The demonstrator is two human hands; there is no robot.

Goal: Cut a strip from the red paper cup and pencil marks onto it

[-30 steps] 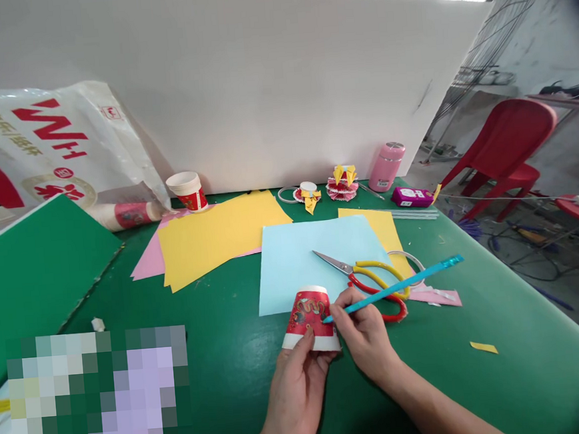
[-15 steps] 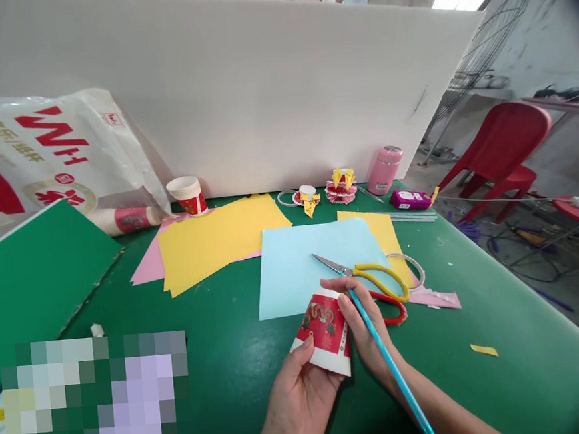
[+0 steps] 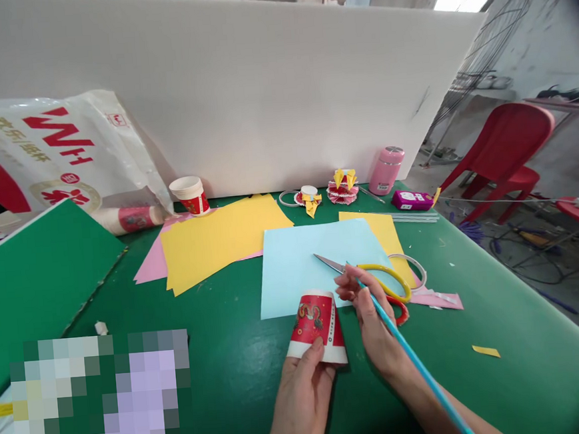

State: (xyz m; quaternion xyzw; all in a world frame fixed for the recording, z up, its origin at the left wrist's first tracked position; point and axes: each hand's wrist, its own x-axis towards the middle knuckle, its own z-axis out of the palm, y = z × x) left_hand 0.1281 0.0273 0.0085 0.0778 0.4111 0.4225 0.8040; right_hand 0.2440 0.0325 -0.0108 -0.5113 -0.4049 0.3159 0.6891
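Note:
My left hand (image 3: 306, 393) is wrapped round the lower part of a red and white paper cup (image 3: 314, 325), thumb across its front. The cup has a dragon print and stands upside down, its narrow end up. To its right, apart from the cup, my right hand (image 3: 372, 311) holds a long, thin turquoise pencil-like stick (image 3: 410, 354) between thumb and fingers. The stick slants down towards the lower right. Just behind that hand, scissors (image 3: 387, 277) with yellow and red handles lie on a light blue paper sheet (image 3: 292, 257).
Yellow sheets (image 3: 221, 239) over pink paper lie left of centre. Along the white board (image 3: 260, 99) stand another paper cup (image 3: 190, 197), paper-cup crafts (image 3: 342, 187) and a pink flask (image 3: 387, 171). A tape ring (image 3: 421, 270) lies at right. The lower left is pixelated.
My right hand has come away from the cup, moving right with the turquoise stick. My left hand has turned the cup more upright and shifted it slightly left.

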